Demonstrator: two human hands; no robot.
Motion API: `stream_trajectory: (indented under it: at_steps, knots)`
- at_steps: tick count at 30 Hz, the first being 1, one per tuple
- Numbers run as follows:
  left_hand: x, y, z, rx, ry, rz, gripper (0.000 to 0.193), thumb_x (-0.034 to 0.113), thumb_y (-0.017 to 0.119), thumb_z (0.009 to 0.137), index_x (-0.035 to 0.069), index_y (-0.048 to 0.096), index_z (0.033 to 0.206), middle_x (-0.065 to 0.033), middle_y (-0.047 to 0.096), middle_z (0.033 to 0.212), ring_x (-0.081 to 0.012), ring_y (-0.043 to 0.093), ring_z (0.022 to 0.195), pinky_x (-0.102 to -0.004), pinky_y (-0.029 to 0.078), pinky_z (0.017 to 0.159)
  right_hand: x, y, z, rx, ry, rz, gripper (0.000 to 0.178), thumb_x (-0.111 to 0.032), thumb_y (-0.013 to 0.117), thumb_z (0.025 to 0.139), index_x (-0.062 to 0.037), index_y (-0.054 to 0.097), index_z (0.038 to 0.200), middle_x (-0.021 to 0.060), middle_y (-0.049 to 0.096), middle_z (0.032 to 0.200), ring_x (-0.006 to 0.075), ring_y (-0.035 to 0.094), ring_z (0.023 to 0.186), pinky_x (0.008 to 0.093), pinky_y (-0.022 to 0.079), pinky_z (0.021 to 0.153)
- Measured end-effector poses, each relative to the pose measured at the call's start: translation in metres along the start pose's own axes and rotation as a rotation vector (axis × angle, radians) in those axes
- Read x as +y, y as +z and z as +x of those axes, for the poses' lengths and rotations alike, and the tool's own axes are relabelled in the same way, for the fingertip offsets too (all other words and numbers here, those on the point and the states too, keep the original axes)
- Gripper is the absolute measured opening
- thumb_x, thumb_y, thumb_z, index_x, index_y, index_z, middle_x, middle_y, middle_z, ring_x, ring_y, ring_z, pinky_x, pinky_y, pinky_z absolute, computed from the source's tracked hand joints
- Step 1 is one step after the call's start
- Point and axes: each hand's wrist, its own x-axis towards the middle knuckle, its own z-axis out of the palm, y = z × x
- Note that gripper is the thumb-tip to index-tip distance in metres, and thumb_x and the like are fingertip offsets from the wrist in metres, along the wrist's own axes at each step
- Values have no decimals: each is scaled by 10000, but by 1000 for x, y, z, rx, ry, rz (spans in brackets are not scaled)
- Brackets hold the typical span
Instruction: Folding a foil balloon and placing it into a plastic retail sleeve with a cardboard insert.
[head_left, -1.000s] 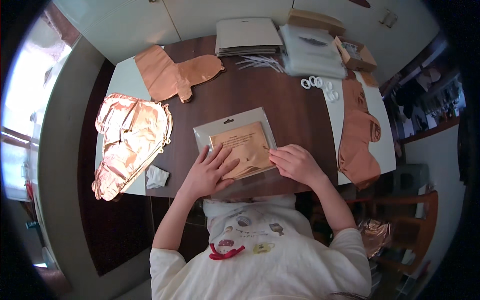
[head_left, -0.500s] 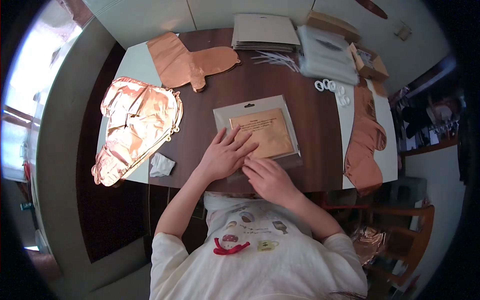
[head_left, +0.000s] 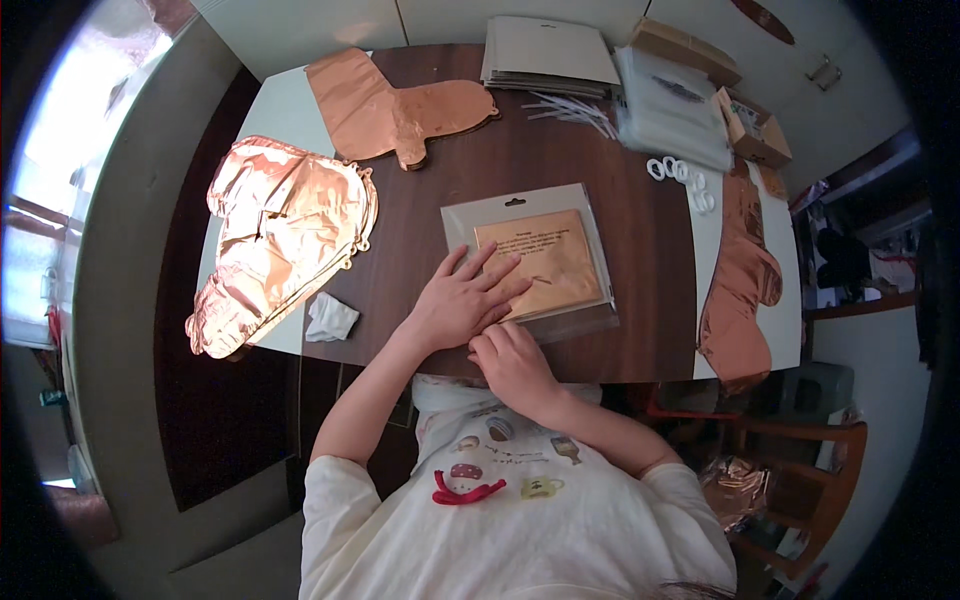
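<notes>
A clear plastic bag with a hang hole at its top lies in front of me on the table. Inside it are a pale backing card and a folded copper-coloured foil piece, seen through printed film. My left hand rests flat on the bag's lower left part, fingers spread across the copper foil. Just below it, at the bag's near edge, my right hand has its fingertips pinched together beside the left thumb. What they grip, perhaps the bag's edge, is hidden.
Copper foil balloons lie at far left, left and right. A crumpled white cloth is near the left. Along the back are stacked cards, white strips, clear bags, white rings and a small box.
My right hand has slid left and toward me, its fingers closing at the bag's near edge. The left hand stays spread on the bag. The whole view has shifted slightly.
</notes>
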Motion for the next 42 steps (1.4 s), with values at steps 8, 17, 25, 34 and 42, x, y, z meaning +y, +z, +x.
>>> stream_trajectory:
  at_steps: [8,17,25,34,42]
  knots:
    - [1,-4,2,-53,1,25,433,410,436,926,330,431,1351,19,345,1453,-247,237,1379,-472,197,1097,-2,5,1,-26,40,-129,75,-115,576,802,-59,526,811,93,516,838,275,512,811,385,412,736]
    - [3,-9,-3,-95,67,36,450,388,428,931,309,402,1374,2,338,1458,-263,272,1361,-487,211,1091,32,-74,-40,431,467,1118,79,-121,497,921,-86,452,867,54,504,876,193,533,861,326,435,818]
    - [11,-19,-17,-179,111,3,441,409,425,931,326,415,1365,10,336,1459,-267,254,1370,-491,207,1094,94,-186,-121,1119,502,970,160,-224,480,964,-104,476,859,-24,368,700,55,310,568,197,267,507]
    - [14,-42,-55,-139,148,-98,704,602,489,813,156,425,1354,-68,429,1378,-262,358,1307,-480,284,1059,71,-138,-87,-138,63,-155,681,-452,754,634,-103,570,1189,20,554,1257,189,573,747,302,505,649]
    - [25,-23,-82,-88,108,16,579,446,633,776,163,497,1262,-45,473,1321,-222,408,1271,-481,322,1039,82,-125,-89,-193,-42,-382,673,-492,722,619,-89,608,1145,-38,557,1261,116,474,601,233,454,523]
